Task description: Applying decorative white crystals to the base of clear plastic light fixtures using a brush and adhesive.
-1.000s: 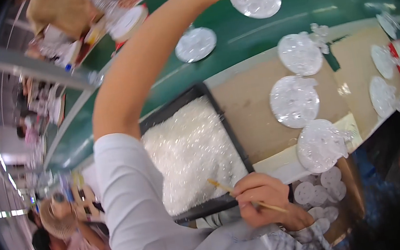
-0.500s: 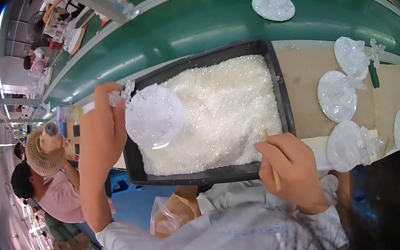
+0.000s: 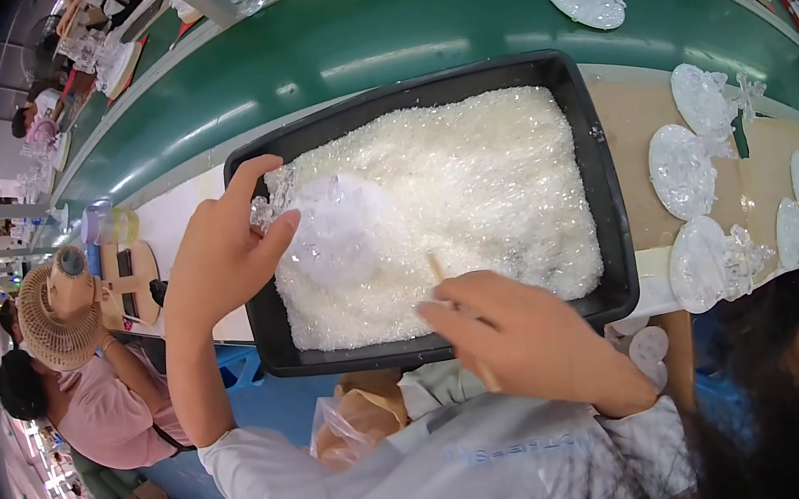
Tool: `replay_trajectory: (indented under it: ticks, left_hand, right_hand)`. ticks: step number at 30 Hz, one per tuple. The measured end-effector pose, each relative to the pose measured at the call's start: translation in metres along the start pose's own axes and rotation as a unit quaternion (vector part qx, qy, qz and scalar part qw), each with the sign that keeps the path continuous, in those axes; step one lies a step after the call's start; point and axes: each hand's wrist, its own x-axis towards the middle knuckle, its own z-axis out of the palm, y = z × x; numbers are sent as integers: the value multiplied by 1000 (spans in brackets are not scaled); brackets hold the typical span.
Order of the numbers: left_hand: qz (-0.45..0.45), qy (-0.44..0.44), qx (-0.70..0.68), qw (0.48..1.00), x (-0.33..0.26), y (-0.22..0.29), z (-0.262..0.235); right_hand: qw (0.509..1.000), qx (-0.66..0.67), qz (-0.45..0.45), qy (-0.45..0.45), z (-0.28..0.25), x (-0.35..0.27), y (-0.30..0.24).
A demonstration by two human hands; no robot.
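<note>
My left hand (image 3: 223, 247) grips a clear, crystal-like figure (image 3: 277, 193) between thumb and fingers. The figure is joined to a round white disc (image 3: 341, 227), which rests on or just above glittering white granules (image 3: 480, 168). These granules fill a black rectangular tray (image 3: 617, 211). Over the tray's near edge, my right hand (image 3: 522, 334) is closed round a thin wooden stick (image 3: 436, 267). Its upper end points at the granules beside the disc; I cannot make out whether it has a brush tip.
Several similar white discs with clear figures (image 3: 684, 170) lie on brown cardboard to the right. Another disc (image 3: 586, 1) sits on the green conveyor belt (image 3: 373, 51) beyond the tray. At left, a person in pink (image 3: 113, 408) is near a woven hat-like object (image 3: 54, 310).
My right hand and the stick have moved left toward the disc. The disc, still in my left hand, now lies lower among the granules. The whole view has shifted slightly.
</note>
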Motion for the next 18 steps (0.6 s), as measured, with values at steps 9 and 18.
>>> replay_trajectory:
  ticks: [9, 18]
  left_hand:
    - [119, -57, 78, 988, 17, -10, 4]
    - [178, -103, 104, 973, 35, 6, -1]
  right_hand:
    - [980, -143, 138, -29, 10, -5, 4]
    - [972, -188, 125, 66, -8, -13, 5]
